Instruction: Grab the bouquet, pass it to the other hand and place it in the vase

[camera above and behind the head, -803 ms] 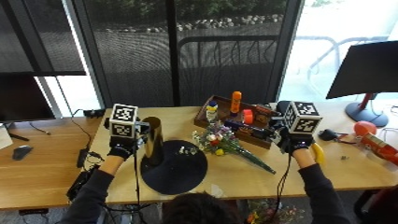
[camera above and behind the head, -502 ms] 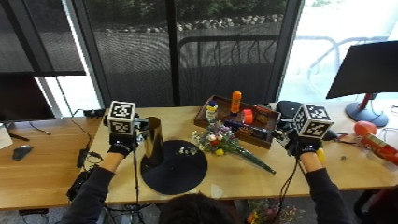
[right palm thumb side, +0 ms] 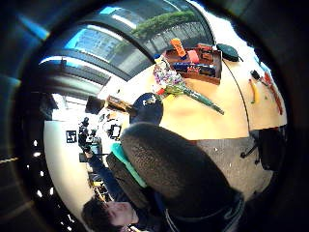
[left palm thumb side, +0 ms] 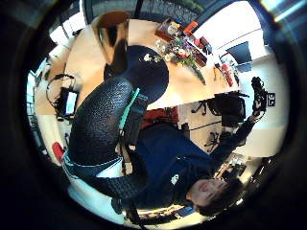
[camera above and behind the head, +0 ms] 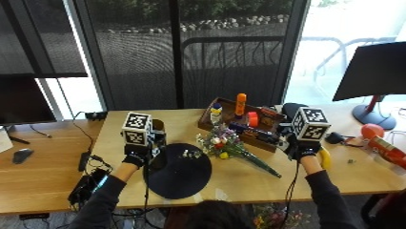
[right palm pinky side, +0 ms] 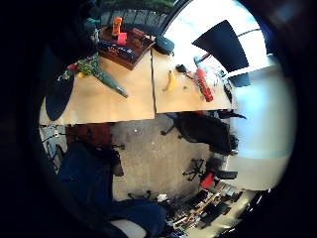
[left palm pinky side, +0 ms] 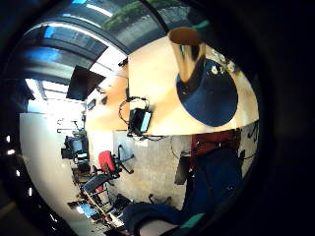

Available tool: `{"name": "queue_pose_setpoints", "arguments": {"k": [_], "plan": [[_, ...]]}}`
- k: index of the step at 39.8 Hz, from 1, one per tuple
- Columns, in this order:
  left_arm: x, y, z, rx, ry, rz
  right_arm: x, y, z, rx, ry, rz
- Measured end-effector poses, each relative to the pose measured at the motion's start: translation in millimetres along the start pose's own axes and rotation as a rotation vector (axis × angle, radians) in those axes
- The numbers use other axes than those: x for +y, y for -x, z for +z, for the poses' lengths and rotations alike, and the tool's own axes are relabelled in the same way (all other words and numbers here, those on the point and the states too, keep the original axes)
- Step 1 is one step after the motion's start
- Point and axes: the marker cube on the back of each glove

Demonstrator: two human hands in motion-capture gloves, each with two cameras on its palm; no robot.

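Bouquet (camera above and behind the head: 228, 149) at the tabletop's middle looks light, floppy; best gripped by its stems; finger states cannot be told.

**count of things on the counter**

one bouquet (camera above and behind the head: 229, 148) lies at the centre of the counter (camera above and behind the head: 57, 167). one vase (camera above and behind the head: 157, 130) stands at its 9 o'clock, beside one round black mat (camera above and behind the head: 177, 171). one wooden tray (camera above and behind the head: 250, 125) sits at 1 o'clock from the flowers, with one orange bottle (camera above and behind the head: 240, 104) and one red cup (camera above and behind the head: 253, 119) in it. one banana (camera above and behind the head: 325, 158) lies at 3 o'clock. two gloved hands show: the left hand (camera above and behind the head: 135, 155) and the right hand (camera above and behind the head: 299, 149). one computer mouse (camera above and behind the head: 21, 155) lies far out at 9 o'clock, and one monitor (camera above and behind the head: 374, 71) stands at 2 o'clock.
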Motion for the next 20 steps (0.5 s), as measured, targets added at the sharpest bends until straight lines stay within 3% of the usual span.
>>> {"name": "queue_pose_setpoints", "arguments": {"k": [10, 20], "plan": [[-4, -13, 1, 0.072, -0.06, 0.04, -22, 3, 7, -0.022, -0.016, 0.056], [1, -23, 4, 0.058, -0.074, 0.08, -68, -29, 43, -0.162, 0.059, 0.236]]}}
